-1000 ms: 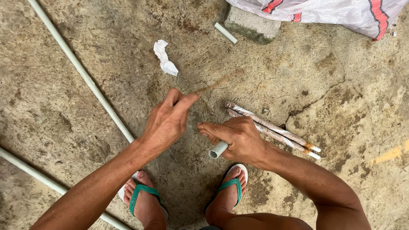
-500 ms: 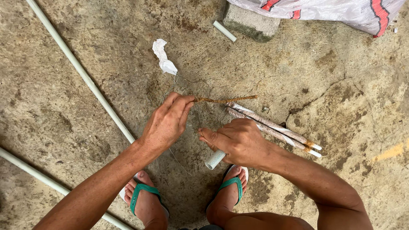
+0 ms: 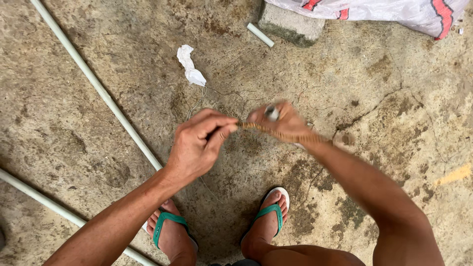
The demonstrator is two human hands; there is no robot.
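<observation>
My left hand (image 3: 199, 145) pinches one end of a thin brown twisted cord (image 3: 276, 132) between thumb and fingers. The cord runs to the right across my right hand (image 3: 281, 120), which is blurred by motion and closed around a short white pipe piece (image 3: 271, 113). Both hands are held above the concrete floor, just ahead of my feet in green-strapped sandals (image 3: 268, 213). Loose thin strands (image 3: 217, 96) lie on the floor beyond my hands.
Two long white pipes lie on the concrete floor: one diagonal (image 3: 98, 86) at the left, another (image 3: 44, 199) at the lower left. A crumpled white rag (image 3: 189, 66), a short pipe offcut (image 3: 260, 34), a concrete block (image 3: 290, 24) and a white woven sack (image 3: 384, 11) lie farther away.
My right hand swung up and left with the short pipe piece, now covering the pipe sticks on the floor. The brown cord is stretched between both hands; my left hand closed on it.
</observation>
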